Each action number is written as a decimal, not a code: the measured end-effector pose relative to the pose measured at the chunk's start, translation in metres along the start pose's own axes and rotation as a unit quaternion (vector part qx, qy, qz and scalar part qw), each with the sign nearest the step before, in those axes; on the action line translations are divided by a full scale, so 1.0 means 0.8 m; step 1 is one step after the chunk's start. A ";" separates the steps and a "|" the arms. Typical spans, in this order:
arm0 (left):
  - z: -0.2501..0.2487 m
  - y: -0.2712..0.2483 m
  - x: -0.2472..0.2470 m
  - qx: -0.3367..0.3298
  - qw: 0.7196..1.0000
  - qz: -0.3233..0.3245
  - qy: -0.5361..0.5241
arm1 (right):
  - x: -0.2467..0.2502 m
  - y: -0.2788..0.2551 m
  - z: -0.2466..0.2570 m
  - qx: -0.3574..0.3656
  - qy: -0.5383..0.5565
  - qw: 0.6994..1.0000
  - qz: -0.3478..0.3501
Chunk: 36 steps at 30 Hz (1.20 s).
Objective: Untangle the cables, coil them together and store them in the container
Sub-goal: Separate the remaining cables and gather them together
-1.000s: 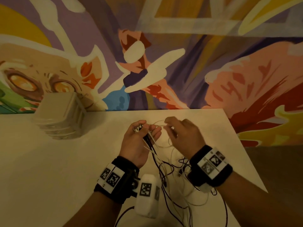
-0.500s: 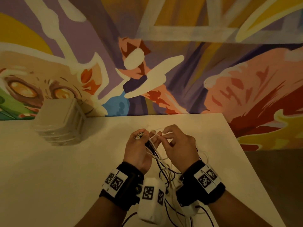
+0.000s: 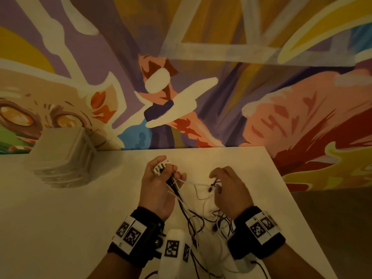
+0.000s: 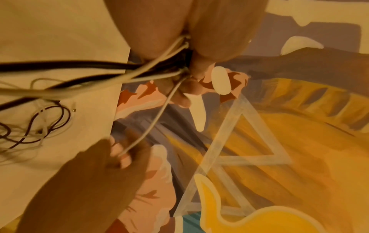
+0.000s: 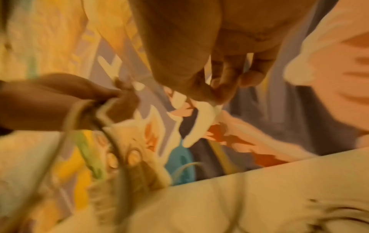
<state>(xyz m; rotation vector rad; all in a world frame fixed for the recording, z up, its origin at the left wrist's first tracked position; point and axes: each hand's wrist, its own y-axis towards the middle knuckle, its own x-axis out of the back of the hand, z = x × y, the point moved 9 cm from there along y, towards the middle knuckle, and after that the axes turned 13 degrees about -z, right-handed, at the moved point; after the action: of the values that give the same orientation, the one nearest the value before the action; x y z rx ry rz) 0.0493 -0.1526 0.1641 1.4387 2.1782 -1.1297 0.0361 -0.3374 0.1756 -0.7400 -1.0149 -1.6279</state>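
My left hand [image 3: 170, 175] grips a bundle of black and white cables [image 3: 177, 190] near their plug ends, a little above the white table [image 3: 80, 218]. In the left wrist view its fingers [image 4: 199, 52] curl round the strands. One thin white cable [image 4: 157, 116] runs from that bundle to my right hand [image 4: 121, 156], which pinches it between thumb and fingertips. The right hand [image 3: 216, 184] is held to the right of the left one. The rest of the cables lie in a loose tangle [image 3: 213, 224] on the table between my wrists. The right wrist view is blurred.
A pale lidded plastic container [image 3: 62, 156] stands at the back left of the table, against the painted mural wall [image 3: 201, 77]. The table's right edge [image 3: 291, 198] runs close beside my right hand, with dark floor beyond it.
The hands were close together half a second ago. The right hand has moved right, away from the left, drawing a thin white strand out between them. The left hand keeps its grip.
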 end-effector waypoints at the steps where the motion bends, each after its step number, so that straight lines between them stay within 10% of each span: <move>1: -0.009 0.005 0.006 -0.009 1.000 -0.009 -0.008 | -0.001 0.003 -0.027 -0.032 -0.047 0.998 0.028; 6: -0.045 0.040 0.058 -0.020 0.996 -0.083 -0.014 | 0.037 0.012 -0.144 -0.182 -0.044 0.982 0.031; 13: 0.019 -0.003 0.004 -0.025 0.978 -0.024 0.204 | 0.024 0.018 -0.009 -0.051 -0.120 0.984 0.118; 24: 0.046 -0.048 -0.038 -0.013 0.935 0.139 0.325 | 0.034 0.033 0.055 0.056 -0.174 0.983 0.024; 36: -0.065 0.018 0.063 -0.175 0.965 -0.135 0.140 | 0.045 0.013 -0.157 -0.108 -0.160 0.979 -0.059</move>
<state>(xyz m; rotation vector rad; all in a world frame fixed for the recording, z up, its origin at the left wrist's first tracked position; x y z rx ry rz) 0.0481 -0.0786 0.1602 1.2320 2.6702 -0.5916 0.0385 -0.4665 0.1518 -1.1341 -1.1357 -1.7778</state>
